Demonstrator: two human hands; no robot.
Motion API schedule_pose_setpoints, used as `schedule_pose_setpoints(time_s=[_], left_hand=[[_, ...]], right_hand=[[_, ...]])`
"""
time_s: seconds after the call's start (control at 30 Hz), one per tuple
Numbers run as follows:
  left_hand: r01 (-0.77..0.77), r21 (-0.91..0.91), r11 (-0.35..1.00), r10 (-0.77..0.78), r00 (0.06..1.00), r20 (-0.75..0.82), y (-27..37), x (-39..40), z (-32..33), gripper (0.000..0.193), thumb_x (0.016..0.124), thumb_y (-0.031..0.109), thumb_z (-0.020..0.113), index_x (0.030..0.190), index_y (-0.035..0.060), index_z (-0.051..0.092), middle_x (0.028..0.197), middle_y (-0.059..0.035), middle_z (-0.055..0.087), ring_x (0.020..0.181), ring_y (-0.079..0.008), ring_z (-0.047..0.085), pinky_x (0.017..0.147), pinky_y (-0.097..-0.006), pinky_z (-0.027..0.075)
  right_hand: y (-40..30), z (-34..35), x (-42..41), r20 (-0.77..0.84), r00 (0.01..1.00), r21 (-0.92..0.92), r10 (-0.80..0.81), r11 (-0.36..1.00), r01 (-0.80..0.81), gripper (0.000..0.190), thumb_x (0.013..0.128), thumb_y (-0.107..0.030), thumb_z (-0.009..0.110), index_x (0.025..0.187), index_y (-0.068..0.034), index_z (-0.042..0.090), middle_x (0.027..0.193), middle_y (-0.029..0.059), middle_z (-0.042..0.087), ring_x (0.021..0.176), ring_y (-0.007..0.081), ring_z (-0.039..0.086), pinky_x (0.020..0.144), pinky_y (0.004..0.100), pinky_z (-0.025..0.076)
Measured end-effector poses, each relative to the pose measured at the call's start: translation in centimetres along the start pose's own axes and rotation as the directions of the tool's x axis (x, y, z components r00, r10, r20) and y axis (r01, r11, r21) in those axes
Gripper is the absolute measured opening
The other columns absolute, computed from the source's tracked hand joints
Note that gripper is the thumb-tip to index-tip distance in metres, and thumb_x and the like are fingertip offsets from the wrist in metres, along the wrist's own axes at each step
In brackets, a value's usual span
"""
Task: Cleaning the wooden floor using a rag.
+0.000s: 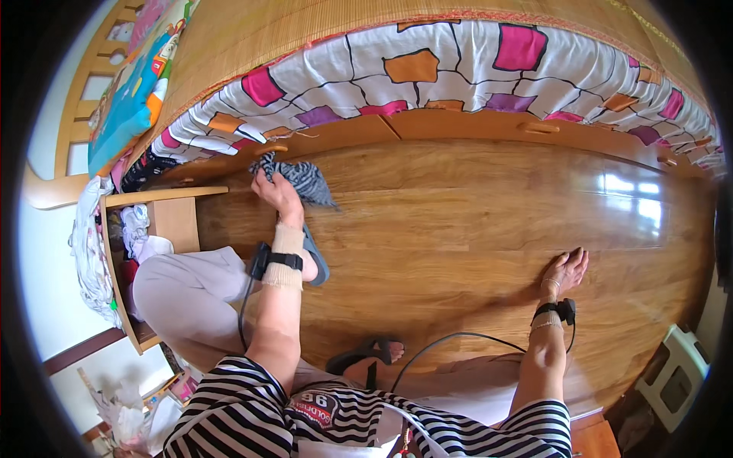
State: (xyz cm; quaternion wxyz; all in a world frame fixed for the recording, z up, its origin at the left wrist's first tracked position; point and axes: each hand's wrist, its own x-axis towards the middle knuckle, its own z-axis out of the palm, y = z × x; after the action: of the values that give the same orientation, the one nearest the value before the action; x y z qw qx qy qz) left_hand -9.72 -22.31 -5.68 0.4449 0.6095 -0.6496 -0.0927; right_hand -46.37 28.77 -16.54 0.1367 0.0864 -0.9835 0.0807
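Note:
My left hand point(279, 196) grips a crumpled dark cloth with zebra-like stripes point(309, 182). Its loose end fans out to the right of my fingers, close to a wooden handle point(271, 149) low on the bed's drawer front point(343, 133). Whether the cloth touches the drawer front, I cannot tell. Far to the right, my right hand point(566, 270) is empty, fingers stretched out over the wood-look floor point(435, 229). A strapped black device sits on each wrist, with cables running from them.
A bed with a woven mat point(275, 34) and patterned sheet point(458, 63) spans the far side. At left stands a small wooden cabinet point(166, 196) holding cloth items, a white plastic bag point(91, 257) hanging outside. A white plastic stool point(676, 378) is at lower right.

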Motion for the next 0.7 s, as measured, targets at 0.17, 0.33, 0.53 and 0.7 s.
schedule_pose_setpoints(time_s=[0.17, 0.33, 0.53, 0.7], left_hand=[[-0.06, -0.007, 0.998, 0.06, 0.998, 0.034, 0.2, 0.9, 2.7, 0.034, 0.082, 0.006, 0.049, 0.11, -0.0134, 0.05, 0.117, -0.0279, 0.047, 0.11, -0.0414, 0.045, 0.099, -0.0457, 0.033], [-0.177, 0.17, 0.97, 0.093, 0.907, 0.41, 0.0, -6.4, 5.0, 0.041, 0.083, 0.017, 0.055, 0.119, -0.0026, 0.053, 0.124, -0.0239, 0.05, 0.116, -0.0411, 0.044, 0.099, -0.0487, 0.033], [-0.25, 0.371, 0.895, 0.032, 0.863, 0.504, 1.8, -11.9, 8.6, 0.062, 0.086, 0.038, 0.058, 0.133, -0.0006, 0.045, 0.144, -0.0199, 0.038, 0.125, -0.0389, 0.04, 0.104, -0.05, 0.031], [-0.452, 0.052, 0.891, 0.321, 0.707, 0.63, 8.3, -17.4, 13.4, 0.067, 0.081, 0.039, 0.061, 0.132, -0.0027, 0.047, 0.144, -0.0244, 0.037, 0.129, -0.0396, 0.037, 0.107, -0.0516, 0.028]], right_hand=[[0.2, 0.2, 0.1, 0.002, 1.0, -0.001, 0.007, 1.0, -0.007, 0.045, 0.09, -0.027, 0.052, 0.133, -0.012, 0.049, 0.141, 0.0098, 0.045, 0.131, 0.0282, 0.041, 0.107, 0.0426, 0.033], [0.0, 0.3, 0.0, 0.013, 1.0, -0.002, 0.023, 1.0, -0.023, 0.046, 0.091, -0.028, 0.052, 0.134, -0.012, 0.047, 0.144, 0.0085, 0.042, 0.133, 0.027, 0.038, 0.108, 0.0414, 0.031], [-0.4, 0.4, 0.0, 0.039, 0.998, 0.014, 0.055, 0.998, -0.055, 0.048, 0.091, -0.029, 0.052, 0.135, -0.012, 0.046, 0.143, 0.008, 0.043, 0.135, 0.0268, 0.036, 0.11, 0.0427, 0.027], [0.1, 0.5, -0.1, 0.021, 0.998, 0.012, 0.066, 0.998, -0.067, 0.048, 0.091, -0.029, 0.053, 0.136, -0.013, 0.045, 0.146, 0.0067, 0.039, 0.136, 0.0252, 0.033, 0.111, 0.0422, 0.025]])
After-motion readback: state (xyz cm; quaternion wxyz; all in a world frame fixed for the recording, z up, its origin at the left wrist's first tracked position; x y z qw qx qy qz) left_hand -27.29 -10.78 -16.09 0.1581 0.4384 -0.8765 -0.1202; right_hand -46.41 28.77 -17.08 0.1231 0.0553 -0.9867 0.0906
